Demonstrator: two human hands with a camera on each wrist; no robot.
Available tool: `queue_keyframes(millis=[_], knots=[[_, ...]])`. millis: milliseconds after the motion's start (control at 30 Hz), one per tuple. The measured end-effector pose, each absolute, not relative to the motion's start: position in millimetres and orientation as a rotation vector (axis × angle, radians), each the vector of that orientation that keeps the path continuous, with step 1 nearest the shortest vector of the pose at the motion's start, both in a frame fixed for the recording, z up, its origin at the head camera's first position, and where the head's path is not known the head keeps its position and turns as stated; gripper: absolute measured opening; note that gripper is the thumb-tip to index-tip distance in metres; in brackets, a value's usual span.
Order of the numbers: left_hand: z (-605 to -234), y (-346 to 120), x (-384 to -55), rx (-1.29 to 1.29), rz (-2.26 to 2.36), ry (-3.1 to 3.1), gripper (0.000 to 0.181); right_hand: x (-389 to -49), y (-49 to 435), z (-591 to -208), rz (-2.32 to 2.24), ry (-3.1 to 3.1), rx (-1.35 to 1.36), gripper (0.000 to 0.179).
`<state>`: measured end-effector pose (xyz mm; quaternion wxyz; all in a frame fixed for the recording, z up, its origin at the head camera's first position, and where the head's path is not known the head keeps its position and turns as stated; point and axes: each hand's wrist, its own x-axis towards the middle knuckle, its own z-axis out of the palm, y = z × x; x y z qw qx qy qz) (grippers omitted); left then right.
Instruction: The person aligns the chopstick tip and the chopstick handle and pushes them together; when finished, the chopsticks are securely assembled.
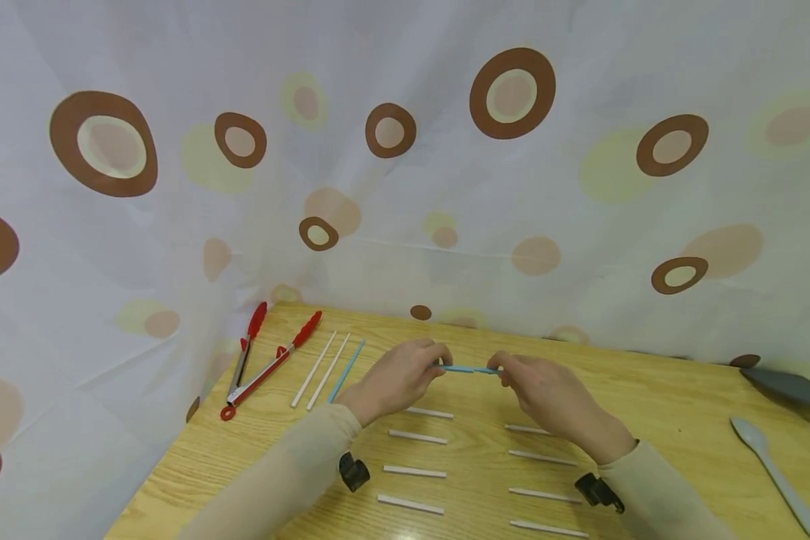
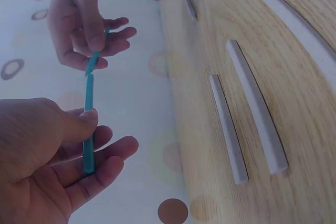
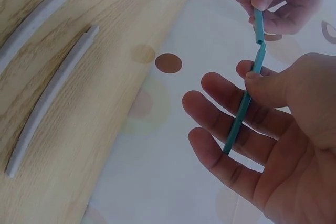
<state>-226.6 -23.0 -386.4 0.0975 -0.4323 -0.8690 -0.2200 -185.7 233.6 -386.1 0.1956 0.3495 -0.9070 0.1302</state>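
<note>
My left hand [image 1: 400, 376] pinches a slim blue stick piece [image 2: 88, 135] between thumb and fingers, over the far middle of the table. My right hand [image 1: 556, 397] pinches a second blue stick piece [image 3: 240, 114], its lower part lying across the fingers. This one has a narrower, stepped tip, which points at the left piece's end. The two ends meet almost in line, slightly offset and at a small angle in the right wrist view. Below the hands lie short white stick pieces in two columns, a left one [image 1: 415, 472] and a right one [image 1: 545, 494].
On the wooden table [image 1: 196, 480], two long white sticks [image 1: 313, 369] and a long blue stick [image 1: 346, 371] lie left of the hands. Red-tipped tongs [image 1: 270, 371] lie open beyond them. A grey spoon [image 1: 769, 457] and a dark utensil [image 1: 786, 386] lie far right. A patterned curtain [image 1: 405, 195] hangs behind.
</note>
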Motion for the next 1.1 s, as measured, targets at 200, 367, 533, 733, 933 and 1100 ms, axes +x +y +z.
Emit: queue_keyframes(millis=[200, 367, 533, 733, 933, 1100], knots=[[-388.3, -22.9, -228.3, -1.308, -0.729, -2.523, 0.009, -185.3, 233.8, -386.6, 0.384, -2.568, 0.981, 0.036], [-390.8, -23.7, -229.5, -1.344, -0.863, -2.519, 0.01, -185.3, 234.1, -387.6, 0.446, -2.588, 1.011, 0.046], [-391.7, -24.8, -229.1, -1.323, -0.99, -2.535, 0.01, -187.1, 233.3, -388.3, 0.548, -2.576, 1.065, 0.044], [-393.5, -24.8, -228.1, -1.322, -1.073, -2.543, 0.009, -186.6, 233.7, -388.6, 0.629, -2.616, 1.082, 0.033], [-394.9, -24.7, -227.2, -1.368, -0.969, -2.523, 0.011, -183.6, 234.7, -387.7, 0.494, -2.62, 1.024, 0.024], [-394.8, -25.8, -226.5, -1.433, -0.813, -2.52, 0.013, -182.0, 233.6, -386.5, 0.422, -2.602, 1.01, 0.021]])
